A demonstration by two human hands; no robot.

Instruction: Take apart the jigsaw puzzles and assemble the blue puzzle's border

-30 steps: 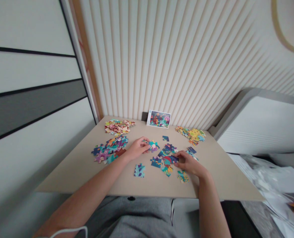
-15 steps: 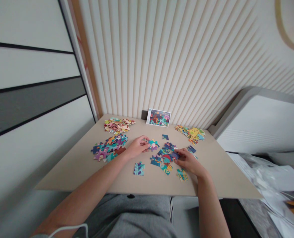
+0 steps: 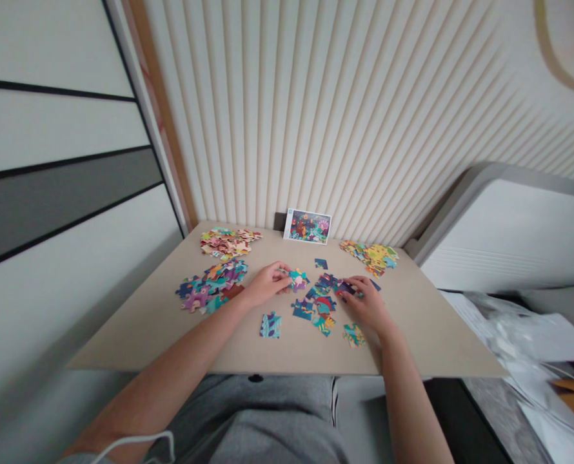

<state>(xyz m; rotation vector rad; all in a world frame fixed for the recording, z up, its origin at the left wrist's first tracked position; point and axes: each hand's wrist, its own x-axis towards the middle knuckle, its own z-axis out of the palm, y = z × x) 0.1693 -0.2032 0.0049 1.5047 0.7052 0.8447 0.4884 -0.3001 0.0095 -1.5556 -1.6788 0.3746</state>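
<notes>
From here I saw what looked like a home room: fluted wall (image 3: 277, 103), table (image 3: 171, 341), jigsaw pieces (image 3: 229, 243).

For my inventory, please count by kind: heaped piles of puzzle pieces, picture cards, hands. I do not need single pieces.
Piles: 3 (reddish pile, purple-blue pile, yellow pile)
Picture card: 1
Hands: 2 (left hand, right hand)
Total: 6

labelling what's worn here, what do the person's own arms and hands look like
The left hand and right hand wear no visible gloves or watch. Both forearms are uncovered; a grey sleeve edge and a white cable loop show at bottom left.
</notes>
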